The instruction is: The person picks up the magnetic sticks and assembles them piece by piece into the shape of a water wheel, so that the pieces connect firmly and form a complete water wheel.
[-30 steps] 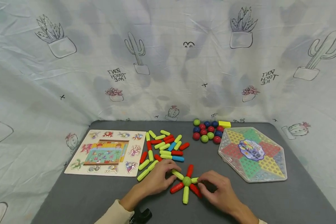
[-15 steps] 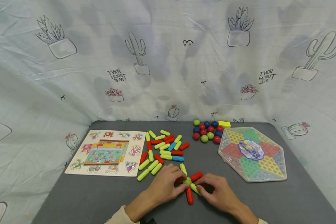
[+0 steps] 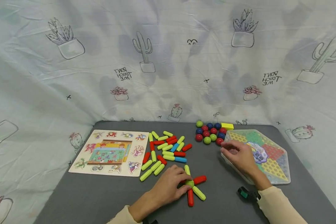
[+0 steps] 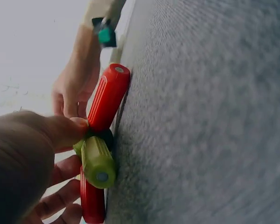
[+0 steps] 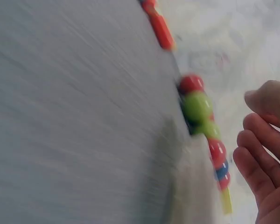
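On the near side of the desk (image 3: 221, 205), right of the loose rods (image 3: 146, 175), a green ball (image 3: 190, 184) is ringed by red rods (image 3: 200, 179) and yellow-green rods (image 3: 199, 193). It is pinched between thumb and fingers of the left hand (image 3: 171, 184); the right hand (image 3: 241, 158) is held over the game box (image 3: 275, 154), fingers loosely bent, nothing grasped. The ball is judged light, hard and a little slippery; the rods, perhaps magnetic at their grey end discs (image 4: 102, 176), could be knocked loose, so the ball is best gripped

Loosely bent fingers (image 5: 261, 151) hang near blurred balls (image 5: 197, 106).
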